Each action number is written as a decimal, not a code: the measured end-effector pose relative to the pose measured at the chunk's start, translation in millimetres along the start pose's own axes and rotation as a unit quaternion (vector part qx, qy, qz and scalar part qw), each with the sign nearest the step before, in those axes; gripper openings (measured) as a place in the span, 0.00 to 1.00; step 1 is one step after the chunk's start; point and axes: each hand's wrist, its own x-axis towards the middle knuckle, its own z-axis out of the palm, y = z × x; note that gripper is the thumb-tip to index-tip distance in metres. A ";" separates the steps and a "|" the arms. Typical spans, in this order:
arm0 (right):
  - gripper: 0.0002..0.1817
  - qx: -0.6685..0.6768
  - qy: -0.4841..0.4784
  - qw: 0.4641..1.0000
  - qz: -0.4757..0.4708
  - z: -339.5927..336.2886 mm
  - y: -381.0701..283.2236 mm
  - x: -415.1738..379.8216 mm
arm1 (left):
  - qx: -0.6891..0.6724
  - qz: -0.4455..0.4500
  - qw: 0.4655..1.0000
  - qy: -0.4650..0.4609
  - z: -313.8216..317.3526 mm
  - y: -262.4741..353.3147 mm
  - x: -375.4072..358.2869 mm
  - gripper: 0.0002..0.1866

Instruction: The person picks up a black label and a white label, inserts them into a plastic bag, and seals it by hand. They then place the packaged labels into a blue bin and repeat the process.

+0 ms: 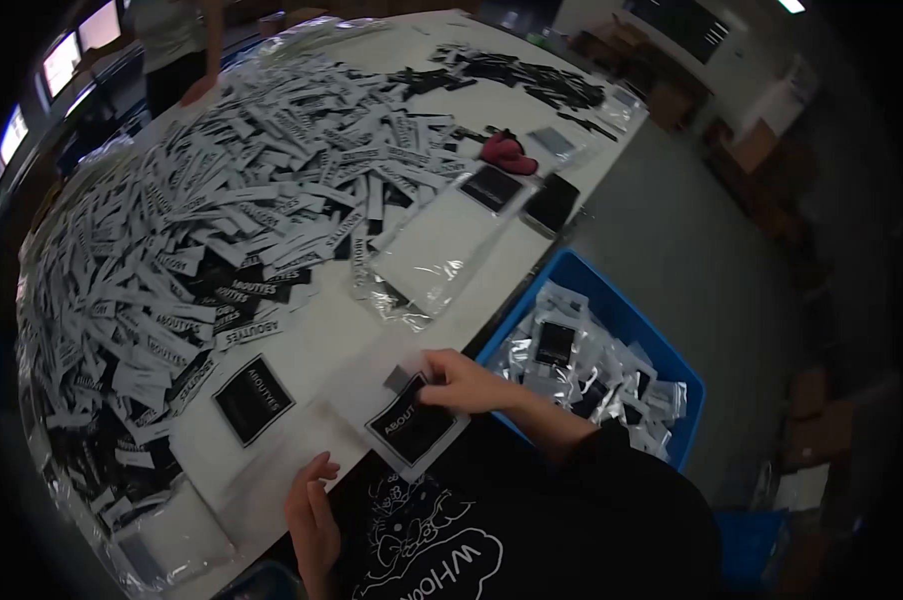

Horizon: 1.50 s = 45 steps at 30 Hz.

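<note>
My right hand (pixel 460 384) pinches the upper right edge of a clear plastic bag (pixel 450 432) over the table's front edge. A black square card (pixel 414 436) with white lettering shows at the bag, partly covered by my fingers. A small grey piece (pixel 400 377) sticks out at the top, blurred. My left hand (pixel 315 512) is lower left, apart from the bag, its fingers loosely bent and nothing seen in them. Another black ABOUTYES card (pixel 255 399) lies flat on the table, left of the bag.
A large heap of black-and-white printed labels (pixel 262 200) covers the white table (pixel 347 335). Clear bags (pixel 437 250), a red item (pixel 509 153) and a phone-like black object (pixel 552 203) lie beyond. At right, a blue bin (pixel 694 395) holds packed bags. A person (pixel 177 50) stands across.
</note>
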 end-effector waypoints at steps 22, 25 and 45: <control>0.41 -0.422 0.454 0.672 0.406 -41.4 262.1 -193.6 | 0.284 0.127 0.916 -0.254 -19.2 -29.8 58.1 0.14; 0.38 -0.349 0.372 0.760 0.403 -34.0 244.8 -200.5 | 0.309 0.160 0.901 -0.258 -33.7 -32.8 59.6 0.14; 0.15 -0.594 -0.260 0.731 0.212 -41.2 44.3 -2.1 | 0.484 0.137 0.863 -0.053 -56.8 -23.7 46.2 0.28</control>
